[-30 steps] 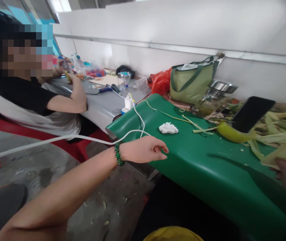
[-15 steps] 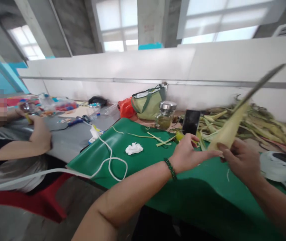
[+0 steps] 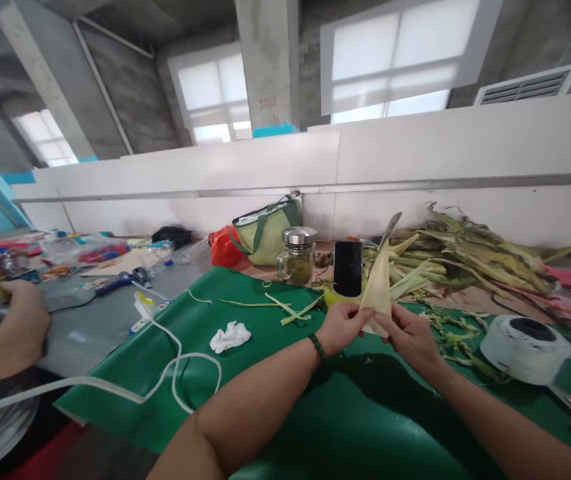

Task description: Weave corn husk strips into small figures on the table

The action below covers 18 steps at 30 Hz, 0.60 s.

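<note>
A pale corn husk (image 3: 378,283) stands upright between my hands, its dark, narrow tip pointing up. My left hand (image 3: 339,328), with a green bead bracelet (image 3: 317,346) at the wrist, pinches the lower left edge of the husk. On the lower right edge, my right hand (image 3: 412,335) grips it with thumb and fingers. Both hands are above the green table cover (image 3: 365,407). Just behind the husk, a black phone (image 3: 348,268) leans upright in a yellow holder (image 3: 334,295).
A heap of husks (image 3: 480,257) lies at the back right, beside a lidded glass jar (image 3: 297,257) and a green bag (image 3: 270,233). Crumpled white tissue (image 3: 230,337) and a white cable (image 3: 180,360) lie left. A white roll (image 3: 525,348) sits right. A co-worker's arm (image 3: 13,333) rests far left.
My view has swung right and up. My left hand has come from the table's left edge to the husk and taken hold of it beside my right hand.
</note>
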### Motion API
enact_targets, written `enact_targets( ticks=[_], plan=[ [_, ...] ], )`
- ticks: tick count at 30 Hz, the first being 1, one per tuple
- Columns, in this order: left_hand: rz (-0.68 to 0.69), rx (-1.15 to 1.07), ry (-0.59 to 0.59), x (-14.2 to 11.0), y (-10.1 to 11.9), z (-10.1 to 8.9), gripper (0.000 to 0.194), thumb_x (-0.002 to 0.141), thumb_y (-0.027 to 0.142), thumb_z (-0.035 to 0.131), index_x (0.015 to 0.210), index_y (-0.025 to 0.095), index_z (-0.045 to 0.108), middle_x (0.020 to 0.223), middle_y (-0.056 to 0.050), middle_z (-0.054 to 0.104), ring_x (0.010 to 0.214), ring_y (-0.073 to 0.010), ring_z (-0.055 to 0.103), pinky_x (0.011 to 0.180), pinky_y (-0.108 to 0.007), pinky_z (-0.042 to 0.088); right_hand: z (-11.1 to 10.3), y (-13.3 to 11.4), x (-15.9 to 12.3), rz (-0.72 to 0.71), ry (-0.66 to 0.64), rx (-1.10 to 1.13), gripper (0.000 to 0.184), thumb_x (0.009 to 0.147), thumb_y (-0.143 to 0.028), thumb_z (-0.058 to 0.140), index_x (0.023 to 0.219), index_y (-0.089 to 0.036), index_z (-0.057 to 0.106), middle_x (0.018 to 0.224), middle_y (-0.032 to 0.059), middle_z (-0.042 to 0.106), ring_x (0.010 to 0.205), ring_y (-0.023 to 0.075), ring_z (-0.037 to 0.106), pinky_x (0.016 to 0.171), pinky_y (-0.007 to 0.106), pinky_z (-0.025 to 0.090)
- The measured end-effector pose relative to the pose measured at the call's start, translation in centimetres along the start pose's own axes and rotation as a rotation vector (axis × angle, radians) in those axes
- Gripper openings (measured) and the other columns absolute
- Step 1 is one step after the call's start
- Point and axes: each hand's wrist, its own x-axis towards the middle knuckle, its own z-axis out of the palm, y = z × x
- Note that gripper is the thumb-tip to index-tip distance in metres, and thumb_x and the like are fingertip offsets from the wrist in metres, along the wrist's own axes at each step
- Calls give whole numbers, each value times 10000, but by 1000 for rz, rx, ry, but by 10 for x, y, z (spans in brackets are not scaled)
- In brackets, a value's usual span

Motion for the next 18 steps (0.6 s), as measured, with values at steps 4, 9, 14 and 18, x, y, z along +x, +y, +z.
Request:
enact_targets(
  ticks=[4,9,14,18],
  plan=[
    [67,57,101,2,3,-7,473,584,595,679,533,157,506,487,39,477,434,-72,428,443,-216,396,1,3,2,-9,12,-51,325,726,-489,545,581,-202,499,409,-34,486,365,115,449,364,227,343],
    [154,147,75,-1,9,-7,502,679,649,562,562,164,509,514,24,498,453,-90,461,443,-218,399,5,4,2,23,37,-8,354,766,-510,501,577,-212,470,403,-33,500,325,105,414,331,223,316],
    [185,179,44,1,10,-10,574,689,715,494,598,150,542,466,16,492,439,-96,455,435,-218,360,5,6,6,0,47,-18,394,830,-502,399,563,-217,447,409,-32,491,311,98,400,328,224,310],
    [130,111,-36,2,11,-10,538,525,635,705,640,120,602,539,4,554,493,-100,481,483,-225,403,6,12,9,-103,40,-83,387,837,-459,422,540,-213,403,426,-37,458,360,102,480,370,207,351]
  ],
)
